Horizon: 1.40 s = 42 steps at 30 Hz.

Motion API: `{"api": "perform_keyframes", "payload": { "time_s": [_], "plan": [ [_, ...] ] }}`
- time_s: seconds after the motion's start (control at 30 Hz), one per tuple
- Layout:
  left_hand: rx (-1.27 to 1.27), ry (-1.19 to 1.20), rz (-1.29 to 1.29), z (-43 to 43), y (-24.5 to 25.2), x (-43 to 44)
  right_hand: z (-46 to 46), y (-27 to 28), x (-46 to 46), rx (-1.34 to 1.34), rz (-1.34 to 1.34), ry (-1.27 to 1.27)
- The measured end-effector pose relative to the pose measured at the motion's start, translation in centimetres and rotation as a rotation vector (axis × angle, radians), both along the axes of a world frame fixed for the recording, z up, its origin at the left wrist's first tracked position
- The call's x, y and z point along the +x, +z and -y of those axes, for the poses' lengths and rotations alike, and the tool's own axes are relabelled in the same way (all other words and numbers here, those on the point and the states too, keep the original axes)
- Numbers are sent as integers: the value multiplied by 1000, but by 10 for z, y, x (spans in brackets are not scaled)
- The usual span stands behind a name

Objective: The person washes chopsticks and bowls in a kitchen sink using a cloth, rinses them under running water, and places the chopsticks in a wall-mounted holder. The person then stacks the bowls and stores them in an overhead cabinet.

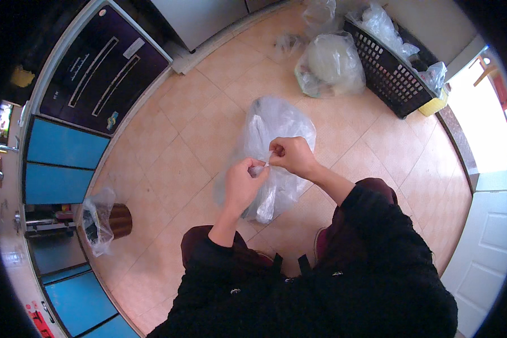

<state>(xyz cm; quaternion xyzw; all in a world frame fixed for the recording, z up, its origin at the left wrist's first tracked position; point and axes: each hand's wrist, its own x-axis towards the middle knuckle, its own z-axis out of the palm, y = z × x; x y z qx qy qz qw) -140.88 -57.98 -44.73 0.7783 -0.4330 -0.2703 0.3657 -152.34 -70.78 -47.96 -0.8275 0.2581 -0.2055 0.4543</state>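
A large translucent plastic bag [281, 118] lies on the tiled floor in front of my knees, crumpled and spread past both hands. My left hand [246, 179] pinches a bit of its plastic between thumb and fingers, over the middle of the bag. Just to the right and slightly farther out, my right hand [291, 156] pinches the same plastic with curled fingers. The fingertips of both hands nearly meet. What lies inside the bag, if anything, cannot be told.
Beyond the bag stand a filled clear plastic bag [331, 65] and a black plastic basket [388, 72] holding more bags. A lined waste bin [120, 220] is at the left, near blue cabinet doors [63, 162]. A white panelled door [483, 249] stands at the right.
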Motion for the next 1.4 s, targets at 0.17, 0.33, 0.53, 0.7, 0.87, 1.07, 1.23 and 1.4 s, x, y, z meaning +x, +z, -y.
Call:
{"api": "perform_keyframes", "payload": {
  "time_s": [0.17,0.33,0.53,0.7,0.87,1.07,1.23,1.4],
  "plan": [
    [-157,-60,35,-3,-12,1,9,-3,2,16,49,118],
    [-277,-93,-20,-6,-32,14,-1,-1,-1,-116,8,138],
    [-246,-295,-321,-1,-33,24,22,-3,-3,373,-30,-160],
    [-341,-293,-106,-30,7,15,78,-15,-24,668,241,-706],
    [-436,-76,-531,-51,42,-6,14,-21,-13,-35,63,164],
    [-287,-253,-277,-103,39,43,11,15,25,30,-277,259],
    [-187,-337,233,-65,-31,37,40,-10,6,-409,-392,590],
    [50,-633,242,-38,-60,30,75,-16,-6,-595,-541,694]
  ]
}}
